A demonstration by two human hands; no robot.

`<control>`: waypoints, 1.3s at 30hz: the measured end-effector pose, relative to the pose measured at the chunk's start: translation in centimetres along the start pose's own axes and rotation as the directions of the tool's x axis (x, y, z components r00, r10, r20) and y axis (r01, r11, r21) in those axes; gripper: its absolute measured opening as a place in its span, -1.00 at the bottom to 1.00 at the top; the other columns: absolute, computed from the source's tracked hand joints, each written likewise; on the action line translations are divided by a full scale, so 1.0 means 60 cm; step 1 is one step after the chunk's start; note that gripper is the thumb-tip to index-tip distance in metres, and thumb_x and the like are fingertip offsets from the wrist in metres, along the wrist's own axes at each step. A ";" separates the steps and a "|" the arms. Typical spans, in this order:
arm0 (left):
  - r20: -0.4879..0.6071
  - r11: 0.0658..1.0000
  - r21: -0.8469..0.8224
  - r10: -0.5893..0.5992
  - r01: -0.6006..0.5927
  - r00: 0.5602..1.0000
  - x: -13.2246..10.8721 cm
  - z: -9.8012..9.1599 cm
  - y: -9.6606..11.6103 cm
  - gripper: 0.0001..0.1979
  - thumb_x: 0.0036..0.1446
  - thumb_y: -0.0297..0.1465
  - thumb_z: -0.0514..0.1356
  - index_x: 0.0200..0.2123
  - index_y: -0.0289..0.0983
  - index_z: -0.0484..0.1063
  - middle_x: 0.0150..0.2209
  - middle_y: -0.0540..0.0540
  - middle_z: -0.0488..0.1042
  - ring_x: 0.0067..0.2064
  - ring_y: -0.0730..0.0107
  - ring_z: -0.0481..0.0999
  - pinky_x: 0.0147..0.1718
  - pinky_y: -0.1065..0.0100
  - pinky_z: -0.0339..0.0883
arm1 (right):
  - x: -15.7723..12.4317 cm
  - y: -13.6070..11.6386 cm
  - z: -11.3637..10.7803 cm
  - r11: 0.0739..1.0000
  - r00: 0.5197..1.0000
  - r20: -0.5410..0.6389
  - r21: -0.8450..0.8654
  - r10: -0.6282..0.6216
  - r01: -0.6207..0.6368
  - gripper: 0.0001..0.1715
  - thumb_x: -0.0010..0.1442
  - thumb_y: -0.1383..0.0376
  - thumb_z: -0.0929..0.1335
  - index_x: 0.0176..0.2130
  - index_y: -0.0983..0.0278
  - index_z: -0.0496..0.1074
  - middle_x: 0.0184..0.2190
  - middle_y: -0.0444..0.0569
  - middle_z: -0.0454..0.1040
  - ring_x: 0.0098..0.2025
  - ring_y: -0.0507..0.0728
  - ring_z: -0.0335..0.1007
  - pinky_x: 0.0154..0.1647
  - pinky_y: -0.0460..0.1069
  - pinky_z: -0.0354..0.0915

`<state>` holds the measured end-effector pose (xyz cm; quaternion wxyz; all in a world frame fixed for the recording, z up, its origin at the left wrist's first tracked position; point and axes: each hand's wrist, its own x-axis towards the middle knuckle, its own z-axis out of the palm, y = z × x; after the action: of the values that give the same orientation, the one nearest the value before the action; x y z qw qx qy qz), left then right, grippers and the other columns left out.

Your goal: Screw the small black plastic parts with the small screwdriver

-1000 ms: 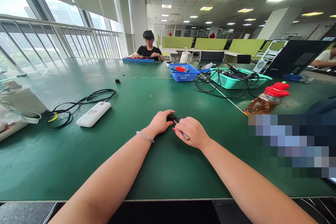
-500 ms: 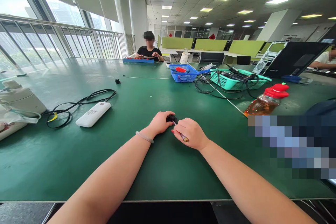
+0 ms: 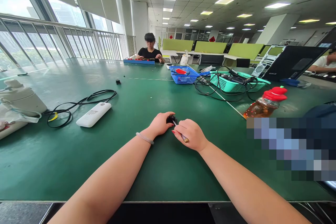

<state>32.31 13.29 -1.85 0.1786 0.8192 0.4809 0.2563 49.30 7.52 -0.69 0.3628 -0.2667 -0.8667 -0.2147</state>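
My left hand [image 3: 160,124] is closed around a small black part [image 3: 171,119], steadying it at the tabletop. The part's exact kind is too small to make out. My right hand [image 3: 191,134] grips a thin tool with a metal shaft and a brownish handle end [image 3: 185,140], which looks like a screwdriver. Its tip points at the black part, close to or touching it. My fingers hide most of the tool's middle and some of the part.
On the green table [image 3: 147,175] lie a white power bank [image 3: 93,114] and a black cable [image 3: 91,94] at left. A blue basket [image 3: 185,78], a green basket [image 3: 228,84] of cables and a red-capped bottle [image 3: 266,105] stand right. A person [image 3: 149,50] sits across.
The view has shifted very slightly. Both hands keep nearly the same place and grip, the tool's tip still at the black part.
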 end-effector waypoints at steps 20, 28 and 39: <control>0.010 0.999 -0.037 0.005 -0.004 1.000 0.002 0.000 -0.003 -0.57 0.00 -0.43 0.30 -0.01 -0.18 0.43 -0.05 -0.08 0.54 0.00 0.18 0.48 0.04 0.21 0.33 | -0.008 0.018 -0.010 0.913 0.932 -0.040 0.217 0.361 -0.344 -0.69 0.27 0.29 0.24 -0.51 0.24 0.31 -0.61 -0.16 0.23 -0.56 0.00 0.10 -0.48 -0.07 0.08; 0.032 1.000 -0.021 0.020 -0.019 0.999 0.002 -0.001 -0.003 -0.60 0.02 -0.42 0.29 -0.02 -0.18 0.44 -0.07 -0.06 0.55 -0.04 0.20 0.49 0.00 0.23 0.34 | -0.007 0.010 -0.018 0.885 0.927 -0.056 0.324 0.371 -0.335 -0.66 0.27 0.26 0.23 -0.53 0.24 0.30 -0.63 -0.15 0.21 -0.57 0.01 0.09 -0.50 -0.06 0.09; 0.027 1.000 -0.004 0.023 -0.023 0.999 0.001 0.000 -0.003 -0.57 0.02 -0.42 0.29 0.01 -0.20 0.42 -0.03 -0.11 0.53 0.00 0.16 0.48 0.02 0.21 0.34 | -0.012 0.021 -0.008 0.803 0.841 -0.050 0.335 0.538 -0.494 -0.65 0.29 0.16 0.24 -0.48 0.23 0.36 -0.57 -0.13 0.28 -0.54 0.01 0.16 -0.48 -0.07 0.14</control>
<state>32.24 13.43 -1.92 0.1837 0.8278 0.4685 0.2480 50.76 8.01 -0.69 0.5053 -0.4165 -0.7557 0.0121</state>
